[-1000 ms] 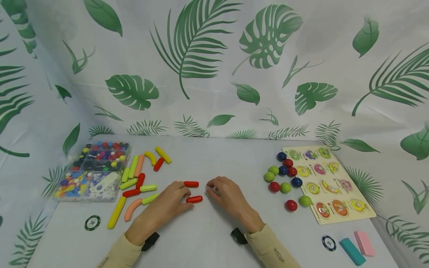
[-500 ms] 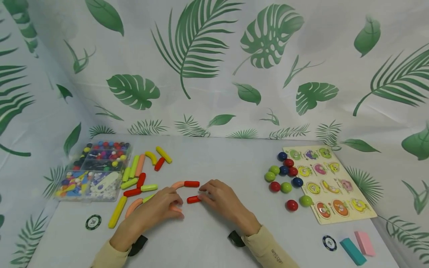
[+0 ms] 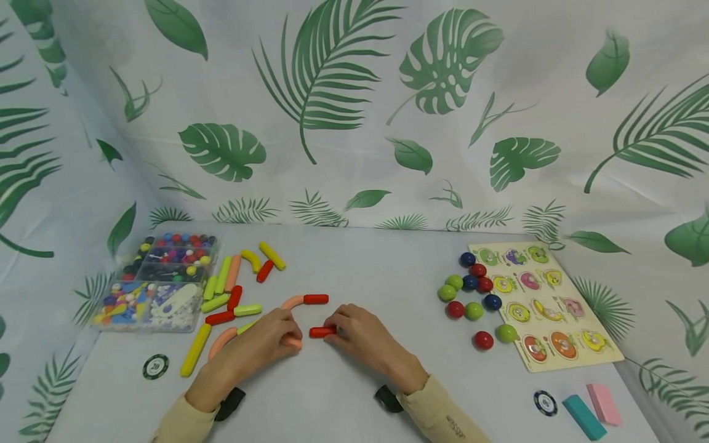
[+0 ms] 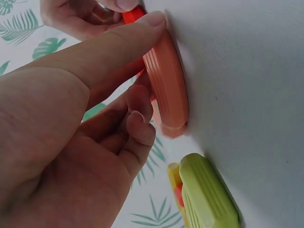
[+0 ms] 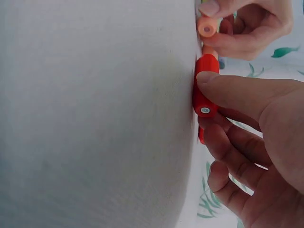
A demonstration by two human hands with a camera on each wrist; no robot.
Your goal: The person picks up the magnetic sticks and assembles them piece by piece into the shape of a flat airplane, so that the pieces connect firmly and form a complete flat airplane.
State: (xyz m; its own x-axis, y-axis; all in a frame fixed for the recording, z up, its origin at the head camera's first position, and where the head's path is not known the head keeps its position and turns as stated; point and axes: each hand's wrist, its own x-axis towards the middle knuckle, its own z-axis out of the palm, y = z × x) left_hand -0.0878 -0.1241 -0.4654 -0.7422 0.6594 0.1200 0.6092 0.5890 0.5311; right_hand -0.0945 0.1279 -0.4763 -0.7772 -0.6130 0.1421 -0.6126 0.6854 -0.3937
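Between thumb and fingers my left hand (image 3: 256, 343) pinches a salmon-coloured curved magnetic stick (image 4: 166, 83), its near end showing in the head view. Opposite it, my right hand (image 3: 370, 339) pinches a short red magnetic stick (image 5: 206, 88) with a round metal disc in its end. A gap separates the two held pieces in the head view. Just beyond them lies another curved salmon stick (image 3: 293, 301) joined end to end with a red stick (image 3: 316, 299). Close to the left hand is a lime green stick (image 4: 206, 190).
More red, yellow, lime and salmon sticks lie left of the hands, beside a divided bead box (image 3: 138, 326). Rightward are red, green and blue balls (image 3: 473, 311) and a wooden fruit board (image 3: 545, 335). Poker chips (image 3: 156, 367) and teal and pink blocks (image 3: 584, 417) lie nearer the front.
My left hand has drawn back left, away from the lower red stick, with the curved salmon stick in its fingers. My right hand has moved left and taken hold of that red stick.
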